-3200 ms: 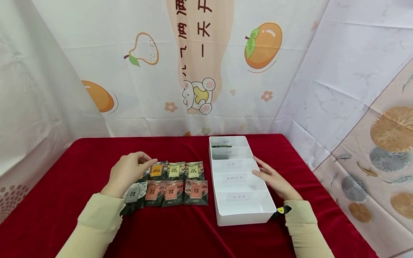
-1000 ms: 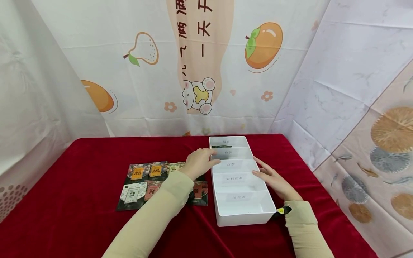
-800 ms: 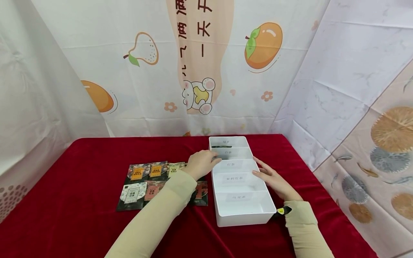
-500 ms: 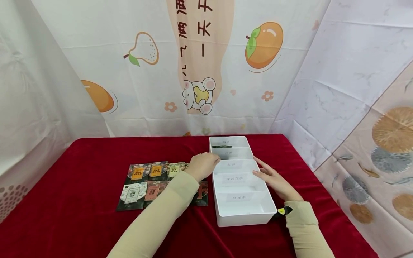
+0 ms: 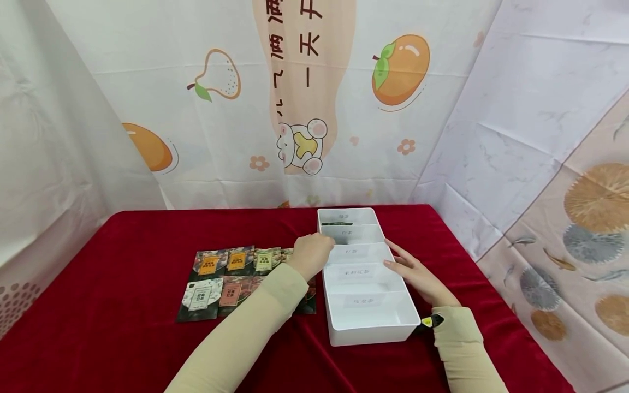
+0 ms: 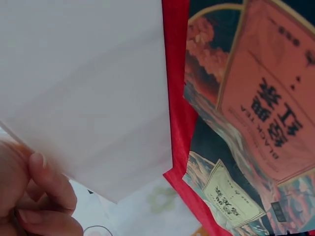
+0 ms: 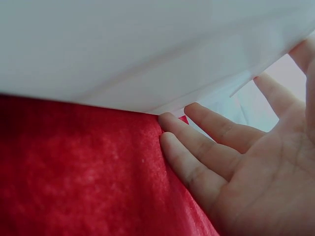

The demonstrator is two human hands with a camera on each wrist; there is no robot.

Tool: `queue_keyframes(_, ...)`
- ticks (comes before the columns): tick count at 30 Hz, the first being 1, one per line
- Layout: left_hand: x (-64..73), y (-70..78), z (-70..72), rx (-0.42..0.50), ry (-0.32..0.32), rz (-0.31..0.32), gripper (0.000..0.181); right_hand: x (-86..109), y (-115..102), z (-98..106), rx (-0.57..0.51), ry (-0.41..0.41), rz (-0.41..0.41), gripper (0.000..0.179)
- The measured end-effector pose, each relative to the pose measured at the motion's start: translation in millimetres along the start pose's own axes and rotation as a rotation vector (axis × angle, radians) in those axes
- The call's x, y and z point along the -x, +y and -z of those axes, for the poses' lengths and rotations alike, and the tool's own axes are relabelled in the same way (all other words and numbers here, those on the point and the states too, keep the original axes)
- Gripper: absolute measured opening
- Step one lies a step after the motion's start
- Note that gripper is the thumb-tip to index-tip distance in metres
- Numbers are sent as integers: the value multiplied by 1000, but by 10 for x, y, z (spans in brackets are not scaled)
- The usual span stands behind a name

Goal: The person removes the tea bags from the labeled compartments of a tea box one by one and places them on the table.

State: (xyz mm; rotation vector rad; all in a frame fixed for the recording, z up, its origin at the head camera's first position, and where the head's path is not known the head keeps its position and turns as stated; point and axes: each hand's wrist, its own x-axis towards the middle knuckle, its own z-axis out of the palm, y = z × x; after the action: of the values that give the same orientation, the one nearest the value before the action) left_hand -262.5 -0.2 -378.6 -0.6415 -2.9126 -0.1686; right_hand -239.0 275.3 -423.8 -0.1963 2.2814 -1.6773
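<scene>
A long white divided box (image 5: 373,334) with paper labels stands right of the table's middle. My left hand (image 5: 312,254) is at its left rim, beside the second compartment from the back. In the left wrist view, fingers (image 6: 54,187) of that hand curl over the box's edge; I cannot tell whether they hold anything inside. My right hand (image 5: 417,275) rests against the box's right side, its fingers extended and touching the wall. Left of the box lie two rows of tea packets, among them a white-labelled packet (image 5: 200,297), a yellow-labelled packet (image 5: 208,265) and a black tea packet (image 6: 266,98).
A dark packet edge (image 5: 336,223) shows in the rearmost compartment. The red cloth (image 5: 123,305) covers the table, with white printed curtains (image 5: 206,136) close behind it. My left forearm (image 5: 241,333) hides part of the front packet row.
My left hand has gone from the packets on the left to the box's left rim. In the last second its fingers have curled in. The right hand and the box have stayed put.
</scene>
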Motion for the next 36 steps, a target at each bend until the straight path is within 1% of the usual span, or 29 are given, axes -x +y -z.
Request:
queue_keyframes(13,12,6,-37,-13,81,-19,12,9,8,-2,-8,-5,-4,71)
queue_keyframes(19,25,4,-50,-43,142,-36,11,13,1,-2,-4,-6,0,71)
queue_keyframes(25,22,14,-62,-67,165,-31,12,9,3,0,-10,-15,-2,71)
queue_keyframes(31,16,26,-77,-97,213,-37,14,10,-2,2,-9,-9,-3,70)
queue_keyframes(36,9,31,-73,-147,187,-51,14,11,2,-1,-5,-5,-4,70)
